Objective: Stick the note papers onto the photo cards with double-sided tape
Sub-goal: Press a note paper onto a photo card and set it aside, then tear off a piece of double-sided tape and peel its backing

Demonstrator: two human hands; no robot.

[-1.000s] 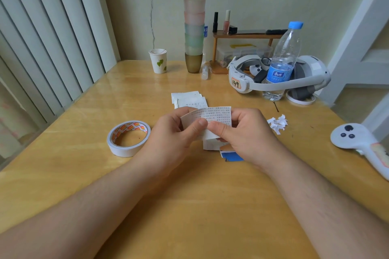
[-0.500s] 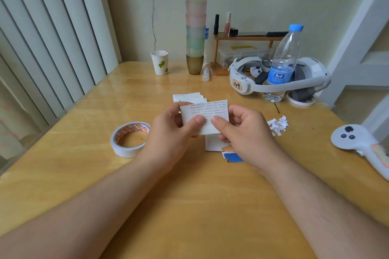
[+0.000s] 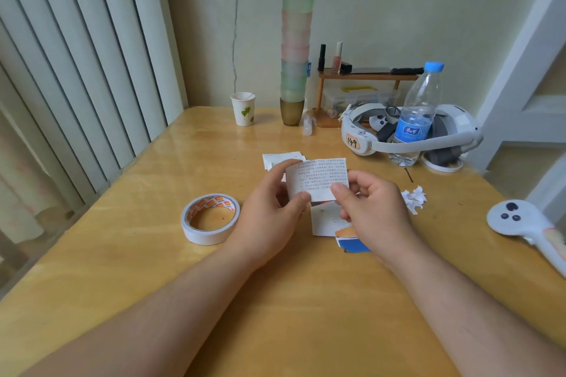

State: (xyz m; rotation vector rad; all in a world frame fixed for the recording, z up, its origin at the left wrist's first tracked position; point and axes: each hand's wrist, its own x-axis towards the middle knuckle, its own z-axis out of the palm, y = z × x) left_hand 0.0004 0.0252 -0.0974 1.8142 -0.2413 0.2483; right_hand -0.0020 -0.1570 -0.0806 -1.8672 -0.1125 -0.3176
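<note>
Table: wooden table (image 3: 122, 269), blinds alongside.
Note paper (image 3: 317, 177): pinched by left hand (image 3: 269, 217) and right hand (image 3: 370, 208).
Photo cards (image 3: 324, 220): just under right hand.
Tape roll (image 3: 210, 219): beside left hand.

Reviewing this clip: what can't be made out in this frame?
- Head view: print on the note paper, held by the left hand and right hand, is too small to read.
- Photo cards: partly covered by the right hand; pictures unclear.
- Any tape on the paper's far side: hidden.
- White controller: cut by the right edge.
</note>
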